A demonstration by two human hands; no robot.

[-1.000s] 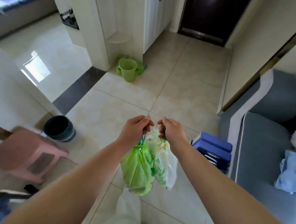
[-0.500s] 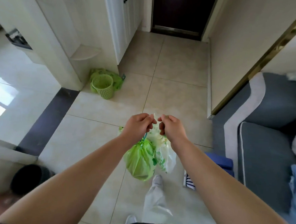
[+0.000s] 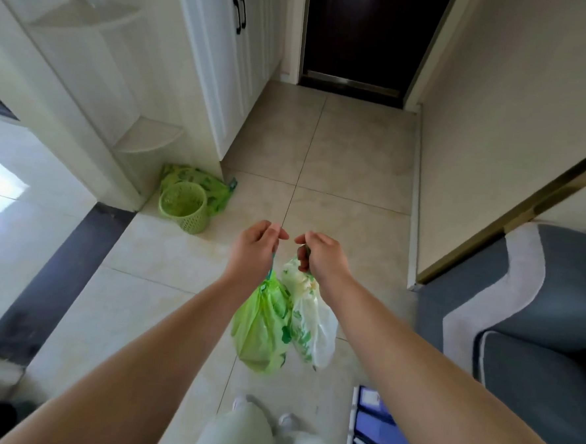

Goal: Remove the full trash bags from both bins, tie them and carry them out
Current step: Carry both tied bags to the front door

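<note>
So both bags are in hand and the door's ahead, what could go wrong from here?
The left hand holds the green bag only by its thin drawstring, which could slip or snap. The right hand pinches the bunched neck of the white bag; I cannot see a knot, so it might spill. The dark door looks shut and both hands are full, so opening it may mean regripping.

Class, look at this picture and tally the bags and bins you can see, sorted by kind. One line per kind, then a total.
Full trash bags held in the hands: 2, a green bag and a white bag
Bags lying on the floor: 1, a green patterned bag
Bins: 1, a green lattice bin
Total: 4
</note>
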